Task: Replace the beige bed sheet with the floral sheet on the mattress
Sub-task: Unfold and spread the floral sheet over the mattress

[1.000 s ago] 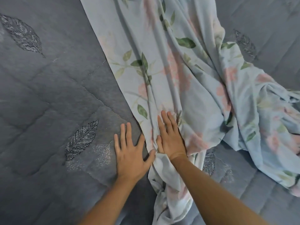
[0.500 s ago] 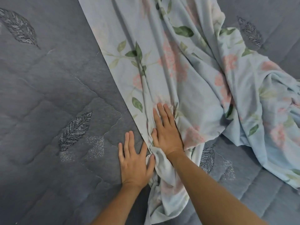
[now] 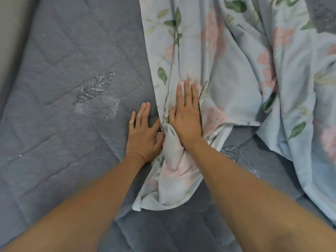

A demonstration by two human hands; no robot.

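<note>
The floral sheet [image 3: 227,73] lies crumpled over the grey quilted mattress [image 3: 60,124], covering the part of it to the right of both hands and running up out of view at the top. Its left edge is a fairly straight line crossing the mattress from the top down to the hands, where the cloth gathers into a bunched, twisted fold that trails on toward the person and ends in a loose corner between the forearms. The right hand [image 3: 187,117] lies flat on that gathered part of the floral sheet, fingers straight and together, pressing it down onto the mattress. The left hand [image 3: 143,135] rests flat on the bare mattress just beside the sheet's edge, fingers straight, with its thumb spread out and touching the bunched fold. Left of the left hand, the mattress shows a stitched leaf motif [image 3: 96,86] and diamond quilting lines; another leaf motif [image 3: 231,151] peeks out just right of the right forearm, partly hidden under the sheet's lower edge. A pale strip [image 3: 11,33] runs along the mattress's far left side.
</note>
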